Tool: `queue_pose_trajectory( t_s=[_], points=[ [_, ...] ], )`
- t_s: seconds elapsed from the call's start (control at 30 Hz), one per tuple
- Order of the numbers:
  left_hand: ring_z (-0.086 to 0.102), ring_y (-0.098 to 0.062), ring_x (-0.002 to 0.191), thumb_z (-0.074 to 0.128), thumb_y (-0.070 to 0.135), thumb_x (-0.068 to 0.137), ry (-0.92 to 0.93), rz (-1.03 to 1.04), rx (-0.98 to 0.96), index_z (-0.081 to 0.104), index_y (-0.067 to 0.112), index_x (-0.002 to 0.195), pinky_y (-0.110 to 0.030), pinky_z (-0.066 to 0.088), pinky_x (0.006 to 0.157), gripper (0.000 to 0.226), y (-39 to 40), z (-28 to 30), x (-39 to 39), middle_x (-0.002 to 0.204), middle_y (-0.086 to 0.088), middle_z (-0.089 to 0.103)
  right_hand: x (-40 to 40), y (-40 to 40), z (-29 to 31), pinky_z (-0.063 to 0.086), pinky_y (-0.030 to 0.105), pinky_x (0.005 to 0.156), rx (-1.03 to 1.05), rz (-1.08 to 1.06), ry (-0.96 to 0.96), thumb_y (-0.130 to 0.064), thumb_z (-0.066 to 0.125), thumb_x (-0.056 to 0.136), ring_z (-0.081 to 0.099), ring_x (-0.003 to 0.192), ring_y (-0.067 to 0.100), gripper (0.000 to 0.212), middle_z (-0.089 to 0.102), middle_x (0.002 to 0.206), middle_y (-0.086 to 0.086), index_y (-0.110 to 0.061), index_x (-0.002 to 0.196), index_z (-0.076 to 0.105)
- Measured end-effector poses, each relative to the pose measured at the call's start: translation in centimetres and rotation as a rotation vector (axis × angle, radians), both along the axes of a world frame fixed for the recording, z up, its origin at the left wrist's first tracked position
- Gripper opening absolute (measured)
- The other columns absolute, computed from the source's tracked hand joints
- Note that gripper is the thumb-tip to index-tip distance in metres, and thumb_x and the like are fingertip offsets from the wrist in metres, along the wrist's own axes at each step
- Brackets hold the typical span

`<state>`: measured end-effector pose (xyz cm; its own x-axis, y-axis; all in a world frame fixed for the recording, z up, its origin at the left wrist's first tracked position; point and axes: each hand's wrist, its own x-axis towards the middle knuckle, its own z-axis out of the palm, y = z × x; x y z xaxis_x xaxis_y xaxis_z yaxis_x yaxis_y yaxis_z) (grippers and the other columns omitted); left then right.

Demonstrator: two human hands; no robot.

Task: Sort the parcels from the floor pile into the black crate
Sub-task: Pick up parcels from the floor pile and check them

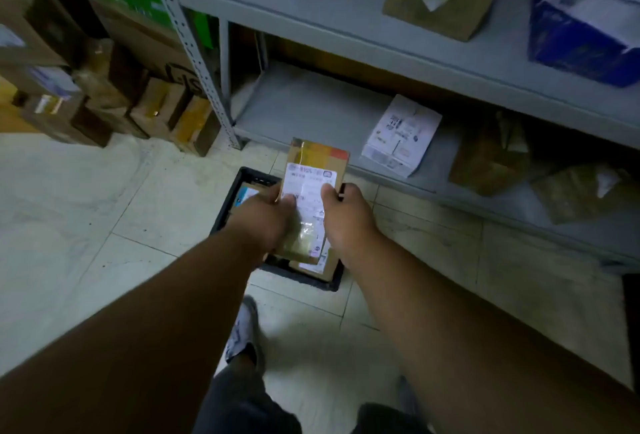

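the small cardboard parcel [313,179] with the white shipping label is held up in the air right over the black crate [242,179], which sits on the tiled floor [104,208] just in front of the grey shelf unit [311,111]. left hand [266,222] grips its left edge, right hand [346,215] holds the right edge with the thumb pressed on the label - so both sets of fingers are pinching the box from the sides, though the fingers themselves are behind the box and i can't see how they curl.

to do this bit well i'd say lower it flat and aim for a free patch in the crate, letting go only once it's resting on something - dropping it from height risks it landing crooked on the parcels already in there.

hard to read: the hands and box cover most of the crate, so how full it is i can't tell. only bits of a couple of parcels peek out. the label text is too blurry, and the floor pile itself isn't clearly in frame.
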<state>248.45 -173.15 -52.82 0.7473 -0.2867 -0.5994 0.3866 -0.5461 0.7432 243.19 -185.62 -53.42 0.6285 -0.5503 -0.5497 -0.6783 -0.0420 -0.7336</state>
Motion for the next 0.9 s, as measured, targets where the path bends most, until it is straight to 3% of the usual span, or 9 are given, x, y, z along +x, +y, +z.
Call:
queue_pose_trajectory(
  t_s=[0.07,0.17,0.3,0.37,0.43,0.53,0.67,0.83,0.9],
  points=[
    [0.066,-0.029,0.096,0.048,0.033,0.097,-0.026,-0.084,0.020,0.063,0.026,0.122,-0.048,0.055,0.087,0.030,2.1,0.0,3.6,0.106,-0.007,0.070,2.9,2.1,-0.2,0.051,0.032,0.070,-0.028,-0.007,0.005,-0.046,0.045,0.098,0.063,0.083,0.024,0.032,0.065,0.095,0.005,-0.018,0.107,0.056],
    [0.067,-0.021,0.089,0.052,0.025,0.094,-0.103,-0.095,0.073,0.067,0.026,0.113,-0.042,0.058,0.080,0.024,4.2,-0.7,7.8,0.102,0.000,0.072,6.4,3.7,-0.6,0.041,0.023,0.054,-0.132,0.008,0.005,-0.040,0.055,0.096,0.060,0.072,0.016,0.025,0.063,0.082,-0.001,-0.015,0.097,0.058],
    [0.065,-0.009,0.080,0.057,0.023,0.090,-0.182,-0.105,0.110,0.067,0.032,0.109,-0.028,0.054,0.070,0.023,5.0,-3.6,10.3,0.092,0.011,0.070,8.8,4.2,-2.6,0.056,0.034,0.070,-0.225,0.035,0.069,-0.036,0.059,0.095,0.065,0.080,0.023,0.025,0.068,0.091,0.004,-0.012,0.100,0.063],
    [0.065,-0.013,0.085,0.059,0.022,0.091,-0.140,-0.141,0.092,0.064,0.031,0.117,-0.033,0.057,0.076,0.028,4.6,-6.3,10.7,0.097,0.009,0.069,9.2,3.8,-4.5,0.053,0.031,0.067,-0.250,0.045,0.114,-0.037,0.059,0.095,0.064,0.079,0.022,0.025,0.067,0.091,0.004,-0.013,0.101,0.062],
    [0.064,-0.017,0.092,0.059,0.022,0.093,-0.063,-0.172,0.065,0.058,0.030,0.125,-0.034,0.059,0.073,0.032,4.2,-9.6,10.9,0.105,0.007,0.067,9.2,3.4,-7.3,0.043,0.024,0.057,-0.264,0.059,0.145,-0.035,0.058,0.095,0.062,0.077,0.019,0.023,0.066,0.092,0.000,-0.014,0.103,0.062],
    [0.062,-0.011,0.088,0.054,0.018,0.095,-0.021,-0.210,0.055,0.053,0.035,0.127,-0.018,0.051,0.058,0.036,3.6,-15.3,11.1,0.107,0.009,0.064,9.1,3.3,-12.6,0.037,0.020,0.053,-0.219,0.043,0.175,-0.031,0.058,0.097,0.059,0.075,0.015,0.021,0.066,0.097,0.001,-0.014,0.109,0.061],
    [0.061,-0.012,0.086,0.050,0.012,0.096,0.023,-0.188,0.081,0.044,0.034,0.128,-0.026,0.054,0.062,0.039,3.3,-23.3,10.9,0.094,0.013,0.059,9.4,3.3,-20.4,0.045,0.023,0.059,-0.107,0.024,0.221,-0.026,0.057,0.098,0.061,0.080,0.016,0.021,0.066,0.104,0.007,-0.011,0.113,0.059],
    [0.063,-0.019,0.095,0.051,0.008,0.094,0.091,-0.218,0.073,0.047,0.042,0.109,-0.041,0.059,0.077,0.037,2.7,-31.4,10.7,0.100,0.011,0.061,10.5,2.5,-28.7,0.055,0.037,0.080,-0.041,0.095,0.359,-0.025,0.055,0.099,0.062,0.088,0.023,0.024,0.063,0.108,0.012,-0.011,0.118,0.058],
    [0.062,-0.020,0.098,0.051,0.008,0.094,0.103,-0.261,0.090,0.052,0.035,0.117,-0.042,0.058,0.081,0.035,2.6,-33.8,10.7,0.107,0.005,0.063,10.8,2.3,-31.6,0.056,0.038,0.081,-0.072,0.113,0.397,-0.025,0.057,0.097,0.063,0.089,0.024,0.026,0.063,0.109,0.011,-0.012,0.119,0.057]
  ],
)
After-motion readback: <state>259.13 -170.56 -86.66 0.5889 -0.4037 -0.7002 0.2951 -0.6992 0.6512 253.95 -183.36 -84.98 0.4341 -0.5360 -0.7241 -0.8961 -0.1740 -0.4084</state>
